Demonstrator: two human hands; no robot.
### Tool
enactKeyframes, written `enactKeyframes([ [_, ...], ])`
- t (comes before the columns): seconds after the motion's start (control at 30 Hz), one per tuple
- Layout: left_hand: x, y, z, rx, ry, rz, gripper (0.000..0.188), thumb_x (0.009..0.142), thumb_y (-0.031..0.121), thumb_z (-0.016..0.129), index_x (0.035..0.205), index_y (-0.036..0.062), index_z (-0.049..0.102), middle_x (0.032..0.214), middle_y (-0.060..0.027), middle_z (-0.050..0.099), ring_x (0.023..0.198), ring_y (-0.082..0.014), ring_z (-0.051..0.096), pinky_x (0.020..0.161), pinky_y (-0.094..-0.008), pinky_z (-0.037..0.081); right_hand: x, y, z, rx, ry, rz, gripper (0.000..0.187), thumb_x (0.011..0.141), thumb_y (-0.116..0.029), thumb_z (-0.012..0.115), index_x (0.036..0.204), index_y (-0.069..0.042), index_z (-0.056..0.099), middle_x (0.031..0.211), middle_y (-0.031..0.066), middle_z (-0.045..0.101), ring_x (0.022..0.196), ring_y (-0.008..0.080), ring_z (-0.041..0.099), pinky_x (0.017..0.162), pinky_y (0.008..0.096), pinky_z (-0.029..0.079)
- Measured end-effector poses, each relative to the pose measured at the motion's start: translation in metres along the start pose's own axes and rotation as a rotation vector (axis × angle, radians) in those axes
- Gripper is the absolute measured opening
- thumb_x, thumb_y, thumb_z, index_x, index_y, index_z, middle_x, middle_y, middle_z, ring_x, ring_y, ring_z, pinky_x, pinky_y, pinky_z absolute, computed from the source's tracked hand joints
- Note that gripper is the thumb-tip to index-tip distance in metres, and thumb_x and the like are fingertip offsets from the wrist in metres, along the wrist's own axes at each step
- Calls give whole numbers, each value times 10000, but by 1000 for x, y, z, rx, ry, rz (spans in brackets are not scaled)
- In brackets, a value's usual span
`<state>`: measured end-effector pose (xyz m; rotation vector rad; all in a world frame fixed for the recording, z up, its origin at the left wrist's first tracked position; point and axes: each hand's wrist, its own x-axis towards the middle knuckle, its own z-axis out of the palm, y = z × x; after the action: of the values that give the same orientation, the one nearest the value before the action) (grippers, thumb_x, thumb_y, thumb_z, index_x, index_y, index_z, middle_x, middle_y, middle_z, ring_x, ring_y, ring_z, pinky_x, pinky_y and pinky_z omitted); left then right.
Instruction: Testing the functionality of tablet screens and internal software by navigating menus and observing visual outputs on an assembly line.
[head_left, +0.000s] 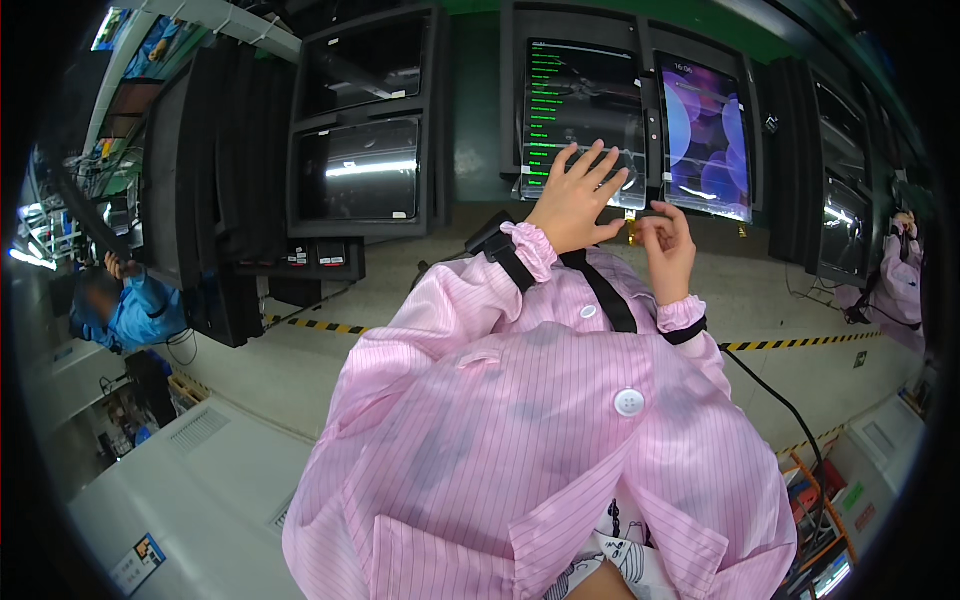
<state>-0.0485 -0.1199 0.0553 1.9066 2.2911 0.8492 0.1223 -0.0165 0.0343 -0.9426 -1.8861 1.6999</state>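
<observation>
My left hand [575, 205] is open, its fingers spread over the lower part of a tablet-like screen panel [585, 100] showing a column of green text lines. At that panel's lower edge sticks out a small yellow flex-cable tab [631, 224]. My right hand [670, 250] is beside the tab, its fingers curled and the tips close to it; whether they pinch it is hidden. A second lit panel [706, 140], with a purple and blue picture, lies to the right in the same black tray [512, 100].
Another black tray [437, 150] at the left holds two dark panels [358, 170]. More black trays stand stacked at the far left and at the right [790, 150]. A person in blue [140, 310] is at the far left, a person in pink [900, 270] at the far right. A black cable [780, 390] runs beside me.
</observation>
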Motion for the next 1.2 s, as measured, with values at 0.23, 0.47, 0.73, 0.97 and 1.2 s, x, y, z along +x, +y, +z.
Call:
enactKeyframes([
  [0.23, -1, 1, 10, 7, 67, -14, 518, 753, 313, 681, 1210, 81, 603, 1346, -154, 508, 1305, -314, 415, 1091, -512, 231, 6, 16, 3, -130, 18, -124, 459, 856, 17, 625, 1304, -27, 538, 878, 76, 682, 761, 98, 629, 707, 250, 524],
  [0.47, 1, 5, 14, 5, 77, -37, 484, 755, 276, 673, 1191, 75, 616, 1334, -155, 522, 1303, -318, 419, 1084, -525, 235, 12, 15, 1, -148, 46, -116, 361, 852, 2, 635, 1212, -2, 607, 895, 104, 699, 786, 130, 666, 729, 268, 529],
  [0.73, 5, 2, 18, 28, 97, -18, 485, 750, 268, 675, 1189, 71, 614, 1334, -146, 525, 1300, -318, 422, 1082, -528, 241, 19, -13, -1, -374, 33, -235, 318, 843, -12, 641, 1159, 20, 623, 863, 153, 688, 759, 202, 679, 699, 296, 527],
  [0.97, 18, 14, -9, -27, -8, -142, 579, 721, 295, 683, 1239, 89, 524, 1336, -140, 441, 1325, -327, 341, 1104, -563, 156, 60, -56, -100, -419, 129, -267, 147, 915, -95, 560, 1027, -9, 602, 974, 111, 653, 828, 173, 586, 697, 267, 452],
  [1.2, 12, -24, -55, 206, 215, -344, 415, 837, 199, 600, 1238, 115, 534, 1319, -106, 458, 1285, -311, 383, 1093, -572, 144, 134, -34, -147, -853, 166, -581, 212, 926, -54, 508, 1132, -35, 551, 1116, 131, 622, 954, 298, 539, 837, 365, 438],
])
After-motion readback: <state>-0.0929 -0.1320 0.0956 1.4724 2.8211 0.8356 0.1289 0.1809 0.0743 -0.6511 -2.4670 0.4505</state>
